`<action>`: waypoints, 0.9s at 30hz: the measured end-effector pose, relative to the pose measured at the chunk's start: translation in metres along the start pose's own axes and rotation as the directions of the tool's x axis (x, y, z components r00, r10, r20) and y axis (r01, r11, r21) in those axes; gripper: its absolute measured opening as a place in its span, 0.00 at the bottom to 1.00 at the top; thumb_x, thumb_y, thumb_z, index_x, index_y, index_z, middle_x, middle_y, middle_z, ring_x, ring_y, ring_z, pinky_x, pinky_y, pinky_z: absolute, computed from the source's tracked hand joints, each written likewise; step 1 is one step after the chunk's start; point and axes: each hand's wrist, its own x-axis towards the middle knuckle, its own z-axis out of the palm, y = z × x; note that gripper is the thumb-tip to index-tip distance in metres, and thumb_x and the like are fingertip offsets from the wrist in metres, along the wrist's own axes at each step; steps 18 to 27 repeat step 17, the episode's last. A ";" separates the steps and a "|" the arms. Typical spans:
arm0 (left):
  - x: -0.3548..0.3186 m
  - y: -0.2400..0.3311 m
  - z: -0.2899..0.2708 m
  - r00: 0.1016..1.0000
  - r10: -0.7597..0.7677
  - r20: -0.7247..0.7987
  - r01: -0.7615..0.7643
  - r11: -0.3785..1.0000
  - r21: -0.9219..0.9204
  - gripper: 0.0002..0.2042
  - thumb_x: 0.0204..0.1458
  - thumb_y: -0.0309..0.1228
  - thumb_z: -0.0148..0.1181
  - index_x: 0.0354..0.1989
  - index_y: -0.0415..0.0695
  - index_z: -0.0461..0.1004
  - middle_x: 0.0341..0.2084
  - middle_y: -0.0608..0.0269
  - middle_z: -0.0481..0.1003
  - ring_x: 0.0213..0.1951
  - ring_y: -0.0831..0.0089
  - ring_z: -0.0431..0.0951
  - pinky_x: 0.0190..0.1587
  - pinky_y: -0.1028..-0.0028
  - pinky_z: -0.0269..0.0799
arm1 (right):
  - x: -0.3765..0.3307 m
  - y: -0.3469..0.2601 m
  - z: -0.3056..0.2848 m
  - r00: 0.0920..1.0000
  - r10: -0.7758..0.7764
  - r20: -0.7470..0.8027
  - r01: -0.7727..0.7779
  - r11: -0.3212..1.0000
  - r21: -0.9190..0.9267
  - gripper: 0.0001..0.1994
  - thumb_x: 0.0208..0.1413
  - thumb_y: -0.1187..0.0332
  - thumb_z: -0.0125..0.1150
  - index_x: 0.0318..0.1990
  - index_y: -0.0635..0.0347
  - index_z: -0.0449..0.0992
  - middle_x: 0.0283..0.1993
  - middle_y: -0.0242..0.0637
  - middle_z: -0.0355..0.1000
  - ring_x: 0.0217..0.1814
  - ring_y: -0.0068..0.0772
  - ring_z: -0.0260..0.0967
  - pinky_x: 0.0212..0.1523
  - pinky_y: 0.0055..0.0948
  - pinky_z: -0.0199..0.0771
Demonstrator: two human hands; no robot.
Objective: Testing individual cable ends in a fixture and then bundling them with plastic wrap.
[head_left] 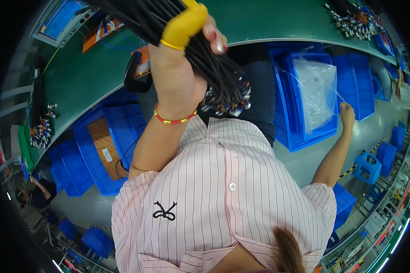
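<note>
cable bundle: thick bunch of black cables [205, 54] held up high in front of the chest, metal connector ends [228, 102] dangling just below the grip, the rest running off the top edge.
left hand: left hand [180, 68] wrapped tight round the bundle, yellow finger cot [183, 25] on one finger, red bead bracelet [174, 119] at the wrist.
right hand: right hand [347, 113] stretched out low to the side, fingers curled in narrow at the clear plastic bag [315, 93] in the blue bin [300, 136]. Looks like it's pinching the bag's edge, can't say for sure.
how I'd do it: honestly, keep that fist snug near the connector ends so no cable slides out, and don't let them swing into the bin rim.
around: green surface [91, 86] behind with a second cable bunch [40, 123] at its left end, more blue bins [95, 159] underneath.
</note>
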 end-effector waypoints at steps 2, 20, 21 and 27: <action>0.006 0.011 0.007 0.998 0.058 0.004 -0.057 0.984 -0.171 0.08 0.60 0.34 0.51 0.37 0.42 0.70 0.26 0.68 0.65 0.29 0.77 0.66 0.38 0.74 0.62 | -0.017 -0.045 0.012 0.991 -0.002 0.133 0.044 0.949 -0.311 0.23 0.57 0.54 0.57 0.53 0.61 0.74 0.49 0.50 0.73 0.51 0.55 0.72 0.48 0.44 0.72; -0.207 0.041 -0.165 0.595 -0.165 -0.787 -0.167 0.932 -0.322 0.04 0.57 0.30 0.54 0.37 0.44 0.68 0.28 0.63 0.68 0.33 0.70 0.67 0.52 0.66 0.61 | -0.189 -0.356 0.035 0.342 -0.844 0.413 0.397 0.528 0.751 0.20 0.60 0.66 0.57 0.57 0.66 0.69 0.52 0.43 0.66 0.51 0.38 0.68 0.53 0.29 0.67; -0.207 0.041 -0.165 0.595 -0.165 -0.787 -0.167 0.932 -0.322 0.04 0.57 0.30 0.54 0.37 0.44 0.68 0.28 0.63 0.68 0.33 0.70 0.67 0.52 0.66 0.61 | -0.189 -0.356 0.035 0.342 -0.844 0.413 0.397 0.528 0.751 0.20 0.60 0.66 0.57 0.57 0.66 0.69 0.52 0.43 0.66 0.51 0.38 0.68 0.53 0.29 0.67; -0.207 0.041 -0.165 0.595 -0.165 -0.787 -0.167 0.932 -0.322 0.04 0.57 0.30 0.54 0.37 0.44 0.68 0.28 0.63 0.68 0.33 0.70 0.67 0.52 0.66 0.61 | -0.189 -0.356 0.035 0.342 -0.844 0.413 0.397 0.528 0.751 0.20 0.60 0.66 0.57 0.57 0.66 0.69 0.52 0.43 0.66 0.51 0.38 0.68 0.53 0.29 0.67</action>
